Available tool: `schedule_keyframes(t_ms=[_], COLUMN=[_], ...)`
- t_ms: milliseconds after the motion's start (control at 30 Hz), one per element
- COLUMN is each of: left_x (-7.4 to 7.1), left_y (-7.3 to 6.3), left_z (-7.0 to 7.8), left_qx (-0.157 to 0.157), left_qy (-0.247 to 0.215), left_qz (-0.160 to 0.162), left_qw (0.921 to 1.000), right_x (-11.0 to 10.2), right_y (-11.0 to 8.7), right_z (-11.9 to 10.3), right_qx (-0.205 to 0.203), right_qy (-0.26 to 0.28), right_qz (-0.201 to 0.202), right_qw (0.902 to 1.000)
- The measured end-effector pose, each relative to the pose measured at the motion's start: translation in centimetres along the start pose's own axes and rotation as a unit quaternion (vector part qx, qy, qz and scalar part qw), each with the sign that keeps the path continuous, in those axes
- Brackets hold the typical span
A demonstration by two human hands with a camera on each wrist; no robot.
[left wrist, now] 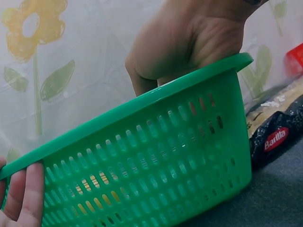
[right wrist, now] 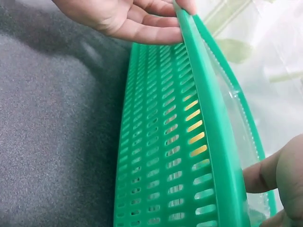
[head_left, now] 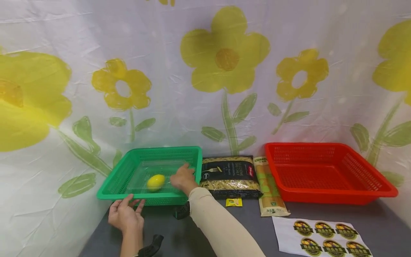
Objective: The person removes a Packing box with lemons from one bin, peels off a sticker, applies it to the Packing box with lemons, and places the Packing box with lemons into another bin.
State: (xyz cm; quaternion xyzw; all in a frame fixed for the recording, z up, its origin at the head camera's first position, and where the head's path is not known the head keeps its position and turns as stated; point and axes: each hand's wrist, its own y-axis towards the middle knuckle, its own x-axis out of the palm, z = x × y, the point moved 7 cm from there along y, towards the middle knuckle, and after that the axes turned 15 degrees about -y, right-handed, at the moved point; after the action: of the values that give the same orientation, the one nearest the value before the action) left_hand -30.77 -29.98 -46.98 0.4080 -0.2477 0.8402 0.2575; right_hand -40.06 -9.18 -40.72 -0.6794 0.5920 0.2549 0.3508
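A green plastic basket (head_left: 189, 200) with slotted walls stands at the left of the table. My left hand (head_left: 126, 216) pinches its front rim, thumb over the edge and fingers against the outer wall. Inside the basket a yellow lemon (head_left: 156, 182) rests in a clear plastic tray (head_left: 141, 169). My right hand (head_left: 184, 178) reaches over the front rim into the basket's right part, beside the lemon and at the tray's right end. In the left wrist view the basket wall hides the right fingertips, and I cannot tell whether they hold the tray.
Right of the green basket lie a pasta bag (head_left: 228, 176), a small yellow packet (head_left: 233, 202) and a long noodle pack (head_left: 271, 189). A red basket (head_left: 330, 198) stands at the right. A sticker sheet (head_left: 287, 232) lies at the front right. A flowered curtain (head_left: 173, 117) hangs behind.
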Motion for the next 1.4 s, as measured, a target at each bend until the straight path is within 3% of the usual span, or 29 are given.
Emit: schedule_keyframes(t_ms=[133,333,433,833,1200,1400], left_x=[-0.3,-0.2,-0.1,0.2,0.3,0.2], left_y=[-0.2,-0.2,-0.3,-0.6,-0.6,-0.5], left_z=[-0.2,0.1,0.2,0.3,0.2,0.3], left_qx=[-0.002,0.007,0.002,-0.009,-0.008,-0.007], left_qy=[0.001,0.007,0.007,-0.009,-0.006,-0.006], left_qz=[0.007,0.006,0.004,-0.026,-0.029,-0.031], left_qw=[1.0000,0.9999,1.0000,0.9996,0.9995,0.9995], right_x=[0.0,0.1,-0.3,-2.6,-5.2,-6.7], right_y=[0.1,0.5,0.2,-1.3,-1.9,-2.8], right_z=[0.2,0.3,0.4,0.4,1.3,1.1], right_qx=[-0.005,-0.022,-0.030,-0.044,-0.037,-0.052], right_qy=[0.025,0.112,0.139,0.145,0.174,0.190], right_qz=[0.003,0.009,0.033,0.095,0.144,0.164], right_qw=[0.9997,0.9934,0.9893,0.9838,0.9735,0.9667])
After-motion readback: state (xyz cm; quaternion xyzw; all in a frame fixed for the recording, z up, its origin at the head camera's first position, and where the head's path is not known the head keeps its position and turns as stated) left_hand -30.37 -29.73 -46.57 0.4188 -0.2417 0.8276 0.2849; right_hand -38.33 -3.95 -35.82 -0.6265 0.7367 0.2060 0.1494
